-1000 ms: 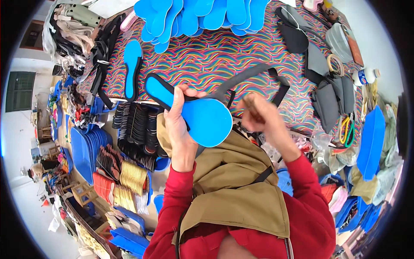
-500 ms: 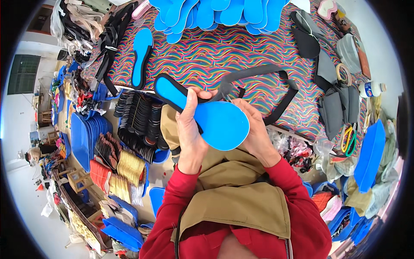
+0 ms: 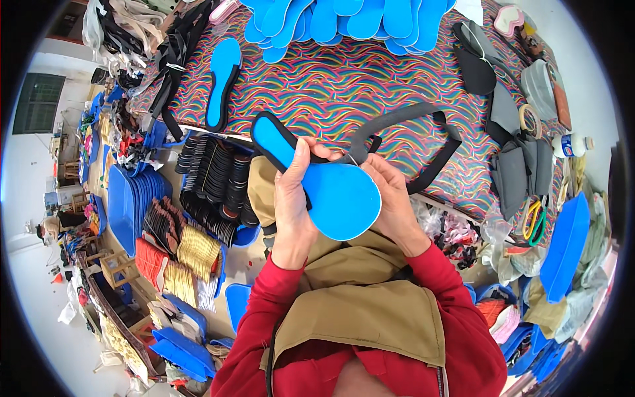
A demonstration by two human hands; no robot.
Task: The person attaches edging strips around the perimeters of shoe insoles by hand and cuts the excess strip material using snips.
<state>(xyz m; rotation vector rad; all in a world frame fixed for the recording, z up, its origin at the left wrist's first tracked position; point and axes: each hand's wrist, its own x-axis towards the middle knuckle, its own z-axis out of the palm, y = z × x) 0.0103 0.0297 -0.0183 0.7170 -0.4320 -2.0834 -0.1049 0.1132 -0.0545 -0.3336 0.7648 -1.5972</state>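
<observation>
Blue lies under the thumb of the left hand [image 3: 291, 205], which pinches the insole [image 3: 340, 202] at its waist, other fingers partly hidden behind. The right hand [image 3: 393, 198] has its fingers bunched at the far rim, beside the dark strip [image 3: 397, 121]; from here I cannot tell whether they pinch strip or edge. I'd judge it goes best with the strip flush, its loop untwisted, the grip close to where it meets the rim, and the wide end unbent. That loop rests slack on the patterned desk [image 3: 297, 86], between another edged insole [image 3: 219, 86] and some grey pieces [image 3: 509, 178].
</observation>
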